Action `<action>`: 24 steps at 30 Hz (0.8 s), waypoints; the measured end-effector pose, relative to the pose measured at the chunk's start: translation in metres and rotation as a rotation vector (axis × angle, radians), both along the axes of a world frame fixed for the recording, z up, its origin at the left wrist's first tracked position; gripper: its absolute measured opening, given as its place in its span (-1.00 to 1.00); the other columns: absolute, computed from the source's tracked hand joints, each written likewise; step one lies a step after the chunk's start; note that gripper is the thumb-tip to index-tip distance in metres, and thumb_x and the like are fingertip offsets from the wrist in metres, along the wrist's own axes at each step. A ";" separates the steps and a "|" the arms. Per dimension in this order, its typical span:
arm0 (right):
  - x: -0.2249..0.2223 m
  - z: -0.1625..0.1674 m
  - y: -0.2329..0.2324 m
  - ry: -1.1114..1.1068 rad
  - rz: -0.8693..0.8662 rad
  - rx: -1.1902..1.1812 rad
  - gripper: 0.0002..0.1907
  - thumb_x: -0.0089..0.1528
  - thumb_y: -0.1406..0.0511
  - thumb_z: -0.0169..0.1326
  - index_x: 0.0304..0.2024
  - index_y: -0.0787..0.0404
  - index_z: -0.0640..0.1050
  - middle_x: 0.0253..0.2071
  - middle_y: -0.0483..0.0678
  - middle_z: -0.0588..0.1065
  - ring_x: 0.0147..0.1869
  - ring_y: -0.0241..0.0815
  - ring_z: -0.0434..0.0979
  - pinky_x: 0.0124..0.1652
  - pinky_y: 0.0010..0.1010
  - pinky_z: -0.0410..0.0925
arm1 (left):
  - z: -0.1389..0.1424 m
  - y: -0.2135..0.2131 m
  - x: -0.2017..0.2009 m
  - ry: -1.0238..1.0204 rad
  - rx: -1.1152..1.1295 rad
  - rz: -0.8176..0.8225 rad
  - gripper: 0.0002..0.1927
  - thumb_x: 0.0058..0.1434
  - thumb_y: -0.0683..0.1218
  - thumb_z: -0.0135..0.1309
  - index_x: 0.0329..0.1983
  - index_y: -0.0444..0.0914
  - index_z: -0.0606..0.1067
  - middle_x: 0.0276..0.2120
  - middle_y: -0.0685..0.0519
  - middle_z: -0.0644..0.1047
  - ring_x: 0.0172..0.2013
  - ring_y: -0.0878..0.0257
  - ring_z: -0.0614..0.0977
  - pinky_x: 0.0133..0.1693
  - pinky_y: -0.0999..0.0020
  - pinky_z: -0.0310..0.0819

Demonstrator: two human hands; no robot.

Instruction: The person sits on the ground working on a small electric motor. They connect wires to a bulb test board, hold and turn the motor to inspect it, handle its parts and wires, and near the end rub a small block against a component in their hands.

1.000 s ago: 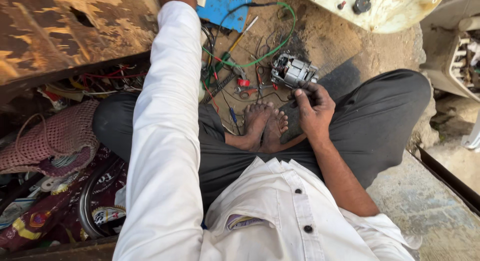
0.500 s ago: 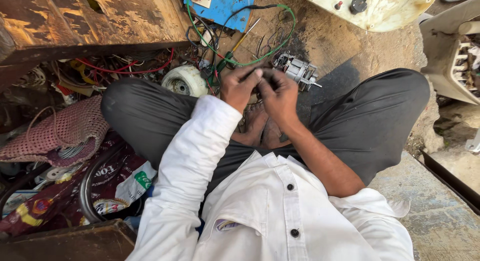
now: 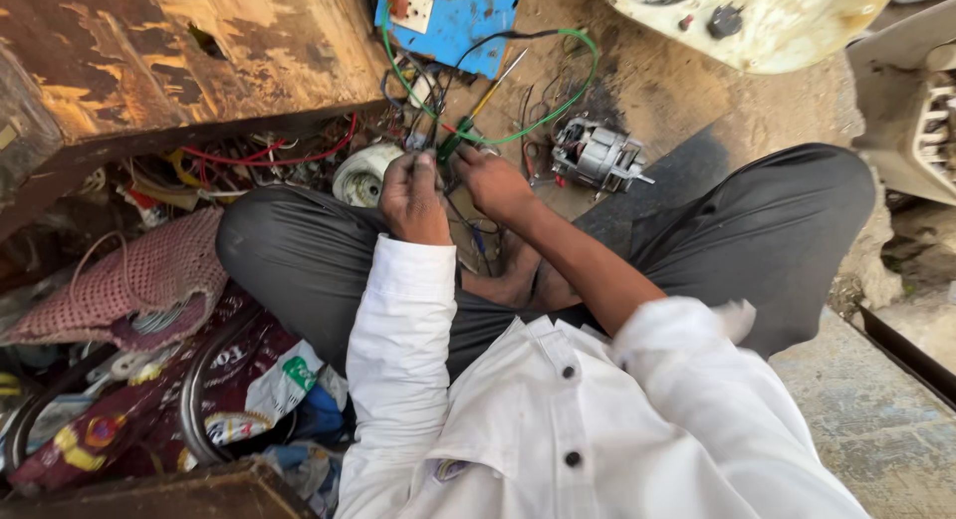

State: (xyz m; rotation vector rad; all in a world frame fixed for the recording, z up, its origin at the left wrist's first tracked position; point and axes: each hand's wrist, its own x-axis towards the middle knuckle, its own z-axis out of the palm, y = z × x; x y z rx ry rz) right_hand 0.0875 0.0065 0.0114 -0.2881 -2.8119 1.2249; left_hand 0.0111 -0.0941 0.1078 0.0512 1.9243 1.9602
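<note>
Two hands | left hand, right hand pinching green-handled tool | motor nearby

This is looking like a small roadside repair workshop for electrical appliances, with the person sitting cross-legged on the bare ground. A small electric motor is lying in the dirt beside tangled wires and a blue switch board. A worn wooden box, a cream appliance shell and heaped scrap are crowding around.
</note>
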 end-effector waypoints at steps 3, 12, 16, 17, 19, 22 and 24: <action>-0.035 -0.019 -0.019 -0.060 0.119 0.150 -0.67 0.27 0.30 -0.03 0.05 0.26 0.57 0.22 0.20 0.42 -0.06 0.15 0.58 -0.20 -0.03 0.44 | 0.011 -0.007 0.007 -0.175 -0.060 0.020 -0.81 0.43 -0.08 0.00 -0.10 -0.29 0.54 -0.50 0.21 0.40 -0.56 0.52 0.24 -0.54 0.57 0.05; -0.063 -0.022 -0.024 -0.276 0.277 0.378 -0.71 0.39 0.23 -0.08 -0.03 0.25 0.58 -0.03 0.10 0.48 -0.02 0.03 0.56 -0.15 -0.10 0.41 | 0.015 0.002 0.014 0.132 -0.156 0.003 -0.83 0.51 -0.15 -0.03 -0.08 -0.37 0.50 -0.44 0.21 0.40 -0.42 0.49 0.34 -0.36 0.56 0.25; -0.070 -0.024 -0.013 -0.047 0.243 0.490 -0.62 0.32 0.17 -0.08 -0.08 0.35 0.56 -0.11 0.16 0.52 -0.13 0.00 0.58 -0.27 -0.15 0.42 | 0.021 0.003 0.013 0.173 -0.172 -0.025 -0.85 0.48 -0.15 -0.02 -0.11 -0.35 0.49 -0.44 0.21 0.42 -0.45 0.49 0.34 -0.40 0.58 0.22; -0.072 -0.025 -0.011 -0.056 0.293 0.463 -0.68 0.32 0.19 -0.08 -0.16 0.30 0.57 -0.15 0.15 0.53 -0.13 0.04 0.59 -0.27 -0.13 0.43 | 0.023 0.004 0.012 0.199 -0.169 -0.040 -0.85 0.49 -0.15 -0.03 -0.10 -0.35 0.49 -0.42 0.21 0.43 -0.43 0.49 0.35 -0.38 0.57 0.24; -0.075 -0.028 -0.011 -0.034 0.305 0.336 -0.68 0.34 0.19 -0.08 -0.19 0.32 0.55 -0.25 0.14 0.54 -0.18 0.08 0.59 -0.29 -0.09 0.43 | 0.028 0.004 0.011 0.202 -0.161 -0.044 -0.85 0.50 -0.15 -0.03 -0.09 -0.34 0.49 -0.42 0.21 0.43 -0.42 0.49 0.35 -0.37 0.57 0.24; -0.076 -0.025 -0.019 0.016 0.276 0.168 -0.65 0.36 0.18 -0.05 -0.19 0.39 0.53 -0.35 0.15 0.54 -0.28 0.11 0.59 -0.28 -0.06 0.42 | 0.038 0.007 0.010 0.132 -0.156 -0.010 -0.85 0.50 -0.14 -0.03 -0.12 -0.33 0.48 -0.45 0.22 0.40 -0.46 0.50 0.32 -0.42 0.59 0.18; -0.075 -0.020 -0.028 0.004 0.378 0.229 -0.73 0.30 0.19 -0.02 -0.34 0.23 0.56 -0.35 0.12 0.56 -0.23 0.13 0.59 -0.22 -0.03 0.43 | 0.044 0.011 0.008 0.094 -0.165 0.016 -0.85 0.48 -0.14 -0.03 -0.13 -0.33 0.49 -0.48 0.23 0.39 -0.52 0.52 0.26 -0.49 0.61 0.09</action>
